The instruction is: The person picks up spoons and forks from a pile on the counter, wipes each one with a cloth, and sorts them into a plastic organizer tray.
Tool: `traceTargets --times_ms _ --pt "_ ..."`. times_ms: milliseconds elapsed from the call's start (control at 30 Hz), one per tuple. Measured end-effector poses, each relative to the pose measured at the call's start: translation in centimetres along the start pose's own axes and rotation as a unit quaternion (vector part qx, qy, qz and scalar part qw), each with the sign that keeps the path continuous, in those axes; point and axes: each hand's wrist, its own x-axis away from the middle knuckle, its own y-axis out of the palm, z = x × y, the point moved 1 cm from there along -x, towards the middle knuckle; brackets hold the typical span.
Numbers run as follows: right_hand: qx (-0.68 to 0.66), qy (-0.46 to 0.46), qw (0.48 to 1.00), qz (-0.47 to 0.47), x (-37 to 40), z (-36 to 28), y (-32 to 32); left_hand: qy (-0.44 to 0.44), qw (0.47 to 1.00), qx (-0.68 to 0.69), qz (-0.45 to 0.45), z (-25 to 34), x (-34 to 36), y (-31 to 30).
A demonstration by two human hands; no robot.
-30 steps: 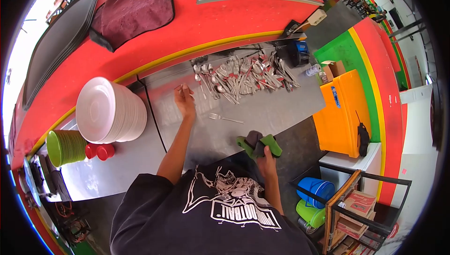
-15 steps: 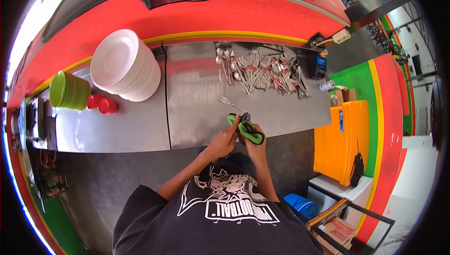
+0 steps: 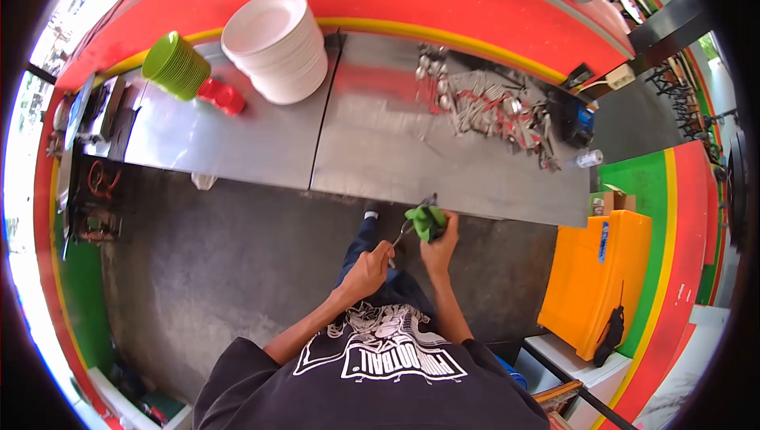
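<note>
Green cloth (image 3: pixel 425 220) now off counter (image 3: pixel 380 153) in right hand (image 3: pixel 438 246), utensil (image 3: pixel 402 234) in left hand (image 3: pixel 368 268)

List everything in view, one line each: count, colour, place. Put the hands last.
counter: one, steel, below the red ledge
white plates: one stack, white, far side of the counter
green dishes: one stack, green, left of the white plates
cups: two, red, beside the green dishes
cutlery pile: one heap, silver, right part of the counter
bin: one, orange, right of the counter
cloth: one, green, wrapped round the utensil's end
utensil: one, silver, between the hands
left hand: grips the utensil's handle
right hand: grips the cloth
</note>
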Motion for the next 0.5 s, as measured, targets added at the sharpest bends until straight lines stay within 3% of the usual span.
traceTargets --times_ms 67,133,200,333,400,433,500 --pt "0.055 0.002 0.997 0.053 -0.1 1.8 -0.8 0.013 1.000 0.008 0.020 -0.7 2.4 0.3" --pt "-0.066 0.035 0.993 0.088 -1.2 4.0 -2.1 0.044 0.997 0.024 0.064 -1.1 4.4 0.9" --pt "-0.211 0.141 0.967 0.024 -1.0 3.6 -3.5 -0.041 0.995 0.072 0.053 -1.7 4.9 0.0" --pt "-0.255 0.192 0.944 -0.079 2.2 -1.9 -4.5 -0.147 0.964 0.223 0.006 -0.7 3.5 -1.9" --pt "-0.136 0.044 0.973 -0.181 3.1 -5.7 -3.8 -0.126 0.970 0.206 -0.028 -0.4 2.8 -2.8" --pt "-0.176 0.049 0.963 -0.200 4.0 -5.7 -2.3 -0.107 0.978 0.175 -0.044 -0.2 2.7 -3.3" --pt "-0.086 -0.052 0.987 -0.127 5.4 -6.3 0.5 -0.048 0.993 0.102 -0.046 0.4 2.8 -4.6"
